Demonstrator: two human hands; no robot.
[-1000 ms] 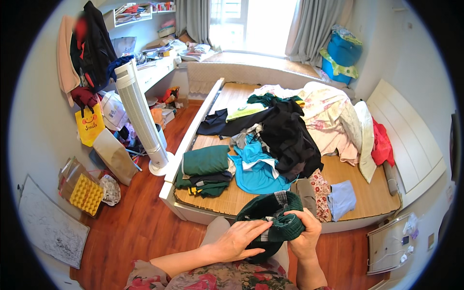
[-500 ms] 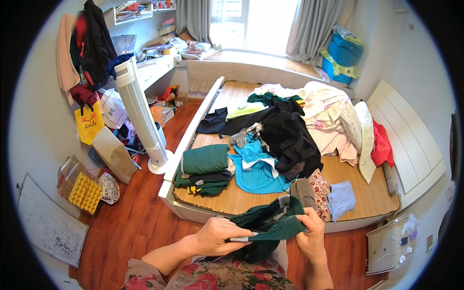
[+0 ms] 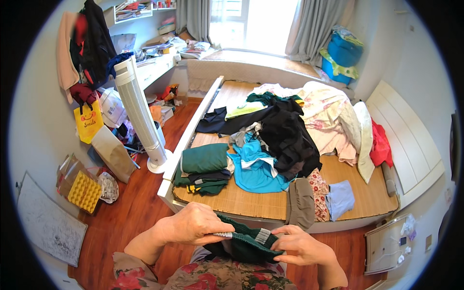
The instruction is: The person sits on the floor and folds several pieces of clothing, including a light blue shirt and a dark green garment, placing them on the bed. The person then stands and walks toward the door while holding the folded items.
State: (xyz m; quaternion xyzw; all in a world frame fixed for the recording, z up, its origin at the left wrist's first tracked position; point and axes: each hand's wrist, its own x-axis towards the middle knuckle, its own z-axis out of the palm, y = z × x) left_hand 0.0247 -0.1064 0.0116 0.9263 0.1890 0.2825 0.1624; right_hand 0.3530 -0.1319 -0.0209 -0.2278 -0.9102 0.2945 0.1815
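Observation:
Close to my body, a dark green knitted garment (image 3: 249, 247) with a ribbed edge and a light grey patch hangs between my two hands. My left hand (image 3: 195, 224) pinches its left end, thumb and fingers pressed together. At the other end my right hand (image 3: 302, 245) grips the edge between thumb and fingers. Beyond them on the bed lies a folded green stack (image 3: 205, 159) at the left. A bright blue garment (image 3: 256, 169) is crumpled beside it. Folded brown cloth (image 3: 302, 200), red patterned cloth (image 3: 319, 191) and light blue cloth (image 3: 340, 199) lie at the bed's near edge.
A black clothes heap (image 3: 290, 130) and a pale floral quilt (image 3: 333, 111) cover the bed's far part. A white tower fan (image 3: 140, 111) stands left of the bed frame (image 3: 191, 135). Bags and a yellow egg tray (image 3: 84, 192) are along the left wall.
Both hands have turned the green garment; my right hand has come down and my left moved left and slightly up. More of the brown cloth shows now.

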